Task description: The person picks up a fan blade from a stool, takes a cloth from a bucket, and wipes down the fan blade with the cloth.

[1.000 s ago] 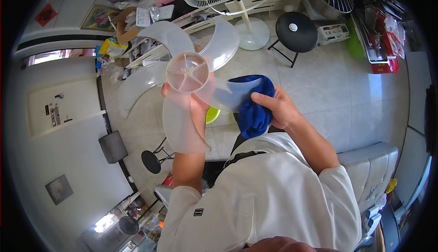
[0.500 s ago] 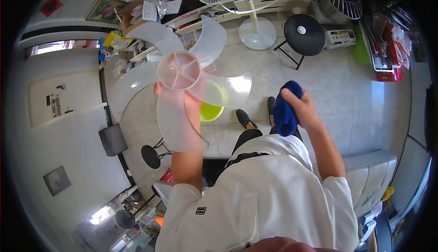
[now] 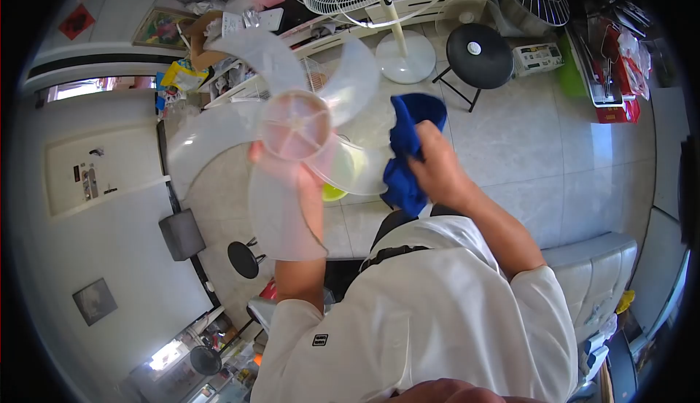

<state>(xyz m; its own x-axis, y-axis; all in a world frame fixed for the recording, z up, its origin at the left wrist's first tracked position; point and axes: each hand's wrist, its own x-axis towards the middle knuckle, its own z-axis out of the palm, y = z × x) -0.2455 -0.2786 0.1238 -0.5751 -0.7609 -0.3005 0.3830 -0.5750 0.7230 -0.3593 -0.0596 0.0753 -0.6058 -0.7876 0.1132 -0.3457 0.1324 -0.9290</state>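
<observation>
A translucent white fan blade (image 3: 283,217) with a round ribbed hub is held up in front of me. My left hand (image 3: 309,183) grips it from behind, near the hub; its fingers show partly through the plastic. Dark dirt lines the edge of the lowest blade. My right hand (image 3: 442,164) is closed on a dark blue cloth (image 3: 405,190), which hangs loosely above and below the fist. The cloth's left edge is close to the tip of the right-hand blade; whether they touch I cannot tell.
A white stand fan (image 3: 407,59) without its blade stands ahead, next to a black folding stool (image 3: 477,62) with a small white knob on it. Behind the fan blade, a lime-green basin (image 3: 335,194) is on the tiled floor. A padded seat (image 3: 592,279) is at my right.
My right hand has moved left toward the fan blade, and the bunched cloth has opened out. The fan blade has shifted slightly right and down.
</observation>
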